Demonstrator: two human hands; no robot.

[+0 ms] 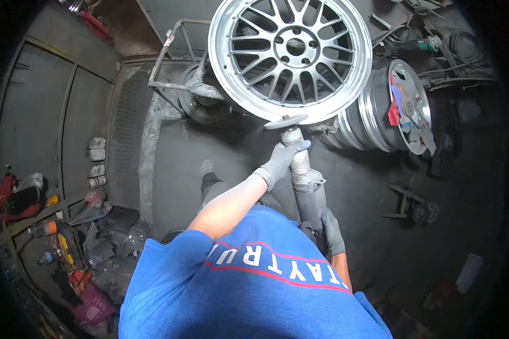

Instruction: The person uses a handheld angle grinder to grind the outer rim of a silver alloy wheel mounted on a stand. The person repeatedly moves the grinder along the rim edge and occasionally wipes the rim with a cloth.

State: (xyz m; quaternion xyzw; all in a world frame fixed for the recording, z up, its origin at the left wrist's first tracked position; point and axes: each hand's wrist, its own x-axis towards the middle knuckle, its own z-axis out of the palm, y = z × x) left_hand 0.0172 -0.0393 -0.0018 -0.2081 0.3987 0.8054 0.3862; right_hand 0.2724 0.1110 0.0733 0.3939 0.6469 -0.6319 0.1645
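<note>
Both my hands, in grey gloves, hold an angle grinder [310, 198] with a dusty grey body. My left hand [281, 160] is wrapped round its pale front end, just behind the disc. Further back, my right hand [332, 233] grips the rear of the body from the right side. The grinder's flat round disc [287, 121] lies at the near lip of a silver multi-spoke car wheel [335, 108]. Whether disc and lip touch, I cannot tell. The wheel faces me, tilted up, with bolt holes round its centre.
Right of the wheel, another wheel rim [373, 116] lies on its side, with coloured abrasive scraps [410, 110] on it. A metal frame [167, 86] stands behind left. Cables [466, 45] tangle at the far right. Bags and bottles [116, 226] crowd the left; a small metal stand [407, 203] sits right.
</note>
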